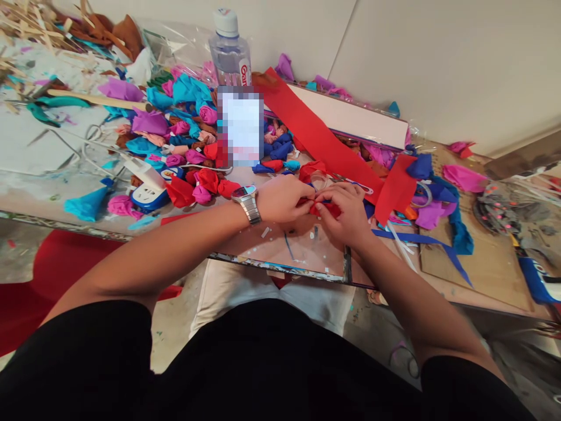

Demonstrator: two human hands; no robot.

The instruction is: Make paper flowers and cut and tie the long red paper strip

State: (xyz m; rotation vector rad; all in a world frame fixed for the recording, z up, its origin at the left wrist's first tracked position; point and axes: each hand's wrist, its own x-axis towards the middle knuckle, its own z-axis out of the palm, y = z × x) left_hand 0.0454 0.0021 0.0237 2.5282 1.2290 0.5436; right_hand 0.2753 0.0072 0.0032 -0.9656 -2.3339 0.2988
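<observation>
My left hand (287, 200), with a silver watch (249, 204) on its wrist, pinches a small piece of red material (323, 209) near the front edge of the table. From the other side my right hand (345, 211) closes its fingers on the same red piece. The fingertips of both hands nearly meet, and they hide part of it. Just behind the hands lie a bunched red piece (313, 170) and a long red strip (322, 131). Another red strip (395, 188) lies to the right of my right hand.
Behind are a bottle (230, 55), a blurred lit screen (241, 126) and a long white box (350, 114). Left are many colored bundles, a power strip (151, 192) and green-handled pliers (56, 106). A blue strip (432, 241) and cardboard (482, 263) lie right.
</observation>
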